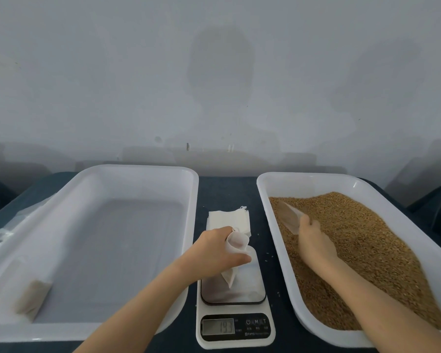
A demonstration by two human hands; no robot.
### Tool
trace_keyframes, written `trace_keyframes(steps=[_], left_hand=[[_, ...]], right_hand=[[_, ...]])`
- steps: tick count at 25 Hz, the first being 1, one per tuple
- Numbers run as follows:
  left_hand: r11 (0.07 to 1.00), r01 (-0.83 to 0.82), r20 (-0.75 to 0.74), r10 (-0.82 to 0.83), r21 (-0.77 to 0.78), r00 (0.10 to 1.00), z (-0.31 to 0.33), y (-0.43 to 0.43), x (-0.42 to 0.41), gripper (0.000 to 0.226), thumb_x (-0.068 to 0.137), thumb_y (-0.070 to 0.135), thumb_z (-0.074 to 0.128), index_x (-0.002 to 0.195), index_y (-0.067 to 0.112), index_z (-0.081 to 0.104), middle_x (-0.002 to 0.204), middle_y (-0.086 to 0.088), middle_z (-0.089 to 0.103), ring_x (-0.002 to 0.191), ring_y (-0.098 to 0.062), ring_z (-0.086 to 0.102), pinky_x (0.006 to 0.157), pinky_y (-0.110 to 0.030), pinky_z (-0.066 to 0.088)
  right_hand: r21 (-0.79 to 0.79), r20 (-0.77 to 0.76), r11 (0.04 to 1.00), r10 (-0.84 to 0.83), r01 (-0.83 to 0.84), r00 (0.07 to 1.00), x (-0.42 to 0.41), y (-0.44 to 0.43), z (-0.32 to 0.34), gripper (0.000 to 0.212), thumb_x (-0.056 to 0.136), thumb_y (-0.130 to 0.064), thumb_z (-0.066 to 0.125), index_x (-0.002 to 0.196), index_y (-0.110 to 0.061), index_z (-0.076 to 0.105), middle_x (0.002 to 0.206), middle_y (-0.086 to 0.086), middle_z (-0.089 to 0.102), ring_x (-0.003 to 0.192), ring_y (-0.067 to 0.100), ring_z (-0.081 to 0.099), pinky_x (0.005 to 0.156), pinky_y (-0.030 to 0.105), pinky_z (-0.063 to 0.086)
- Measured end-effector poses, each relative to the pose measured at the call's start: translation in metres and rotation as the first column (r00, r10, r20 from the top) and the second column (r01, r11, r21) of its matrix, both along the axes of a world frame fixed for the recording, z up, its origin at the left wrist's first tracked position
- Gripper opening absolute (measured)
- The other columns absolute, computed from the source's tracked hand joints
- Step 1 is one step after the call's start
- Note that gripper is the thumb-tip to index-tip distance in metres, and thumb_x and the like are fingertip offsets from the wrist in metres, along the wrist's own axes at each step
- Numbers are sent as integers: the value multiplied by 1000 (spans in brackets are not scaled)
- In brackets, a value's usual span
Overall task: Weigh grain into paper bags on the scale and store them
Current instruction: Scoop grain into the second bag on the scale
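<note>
Dark blue table (227,192) against a pale wall (214,72). Two white trays sit side by side with a scale (236,335) on the table between them. The left hand (218,250) pinches a white paper bag (236,247) by its upper edge, thumb on the near side and fingers curled round the far side, so the mouth gapes toward the right. The bag hangs over the scale's platform, its lower end drooping down to the plate. The display is blurred; it seems to read 193, not certain. Just behind the scale lies a stack of empty bags (227,219), flat on the table and partly hidden by the left hand. The right tray (264,197) carries a deep bed of brown grain (367,250), heaped toward the far right corner. The right hand (313,236) is down in the grain, fingers wrapped round the handle of a translucent scoop (289,216), whose open end points to the tray's far left corner and lies on the grain's surface. The left tray (138,170) holds one filled bag (32,298) at its near left corner, leaning on the tray wall. A crumpled clear plastic wrapper (8,230) lies on the table beyond that tray's left rim. A few stray kernels dot the table between scale and right tray.
</note>
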State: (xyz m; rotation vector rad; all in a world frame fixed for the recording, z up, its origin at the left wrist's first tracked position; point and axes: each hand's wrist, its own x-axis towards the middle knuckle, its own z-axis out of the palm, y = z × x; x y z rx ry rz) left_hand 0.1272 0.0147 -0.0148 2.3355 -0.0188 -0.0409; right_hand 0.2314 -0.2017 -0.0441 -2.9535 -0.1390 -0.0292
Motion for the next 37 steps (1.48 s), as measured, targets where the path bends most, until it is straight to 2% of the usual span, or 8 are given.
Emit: trace_keyframes(steps=[4, 6, 13, 21, 27, 32, 35, 37], left_hand=[[1000, 4, 3, -4, -9, 1000, 0, 0, 0, 24, 76, 48, 68, 82, 36, 49, 81, 17, 56, 70, -3, 54, 55, -10, 34], [1000, 1, 8, -1, -3, 1000, 0, 0, 0, 23, 76, 47, 68, 80, 35, 49, 78, 17, 55, 67, -2, 53, 52, -8, 32], [1000, -2, 13, 2, 1, 1000, -1, 0, 0, 23, 75, 47, 69, 80, 35, 49, 79, 17, 56, 67, -2, 53, 52, -7, 33], [1000, -5, 12, 5, -7, 1000, 0, 1, -1, 25, 74, 48, 68, 77, 35, 47, 76, 16, 55, 65, -2, 52, 49, -7, 33], [1000, -3, 19, 3, -30, 1000, -3, 2, -1, 23, 74, 47, 68, 80, 34, 49, 79, 15, 56, 67, -2, 53, 52, -8, 33], [999, 0, 12, 1, -53, 1000, -4, 2, 1, 24, 73, 47, 68, 84, 35, 51, 83, 16, 57, 72, -2, 55, 54, -10, 36], [998, 6, -1, -6, -64, 1000, -6, 2, 3, 32, 73, 50, 68, 96, 33, 53, 88, 17, 57, 77, -4, 57, 59, -14, 40], [998, 11, -8, -12, -62, 1000, -7, 3, 3, 36, 74, 51, 68, 101, 32, 53, 91, 16, 57, 79, -6, 57, 60, -14, 42]], right_hand=[[170, -88, 984, 59, -44, 994, 0, 7, -6, 28, 96, -12, 43, 122, -9, 34, 115, 15, 50, 87, 22, 54, 72, 35, 49], [333, -126, 943, 38, 6, 991, 1, 5, -2, 22, 97, -19, 44, 114, -7, 38, 110, 13, 54, 82, 19, 57, 63, 30, 50], [719, -385, 617, -28, 319, 923, 7, -1, 8, 29, 86, -29, 63, 98, -4, 52, 70, 8, 63, 56, 20, 62, 50, 31, 49], [535, -71, 841, -44, 75, 996, 7, -25, 26, 21, 83, -25, 68, 90, -14, 52, 81, 1, 62, 53, 8, 60, 41, 15, 43], [320, 40, 930, 178, -182, 983, -16, -49, 85, 20, 77, -35, 71, 89, -36, 55, 88, -27, 54, 76, -10, 49, 64, 14, 40], [266, 25, 921, 289, -285, 957, -35, -51, 114, 27, 72, -37, 75, 92, -51, 62, 92, -29, 65, 91, -6, 58, 92, 39, 49], [163, 73, 913, 367, -374, 928, -42, -44, 123, 29, 70, -41, 75, 86, -60, 60, 84, -38, 62, 95, -4, 58, 99, 44, 41], [75, 134, 898, 421, -433, 897, -43, -37, 126, 31, 71, -44, 73, 81, -66, 53, 78, -43, 57, 94, -3, 55, 101, 36, 29]])
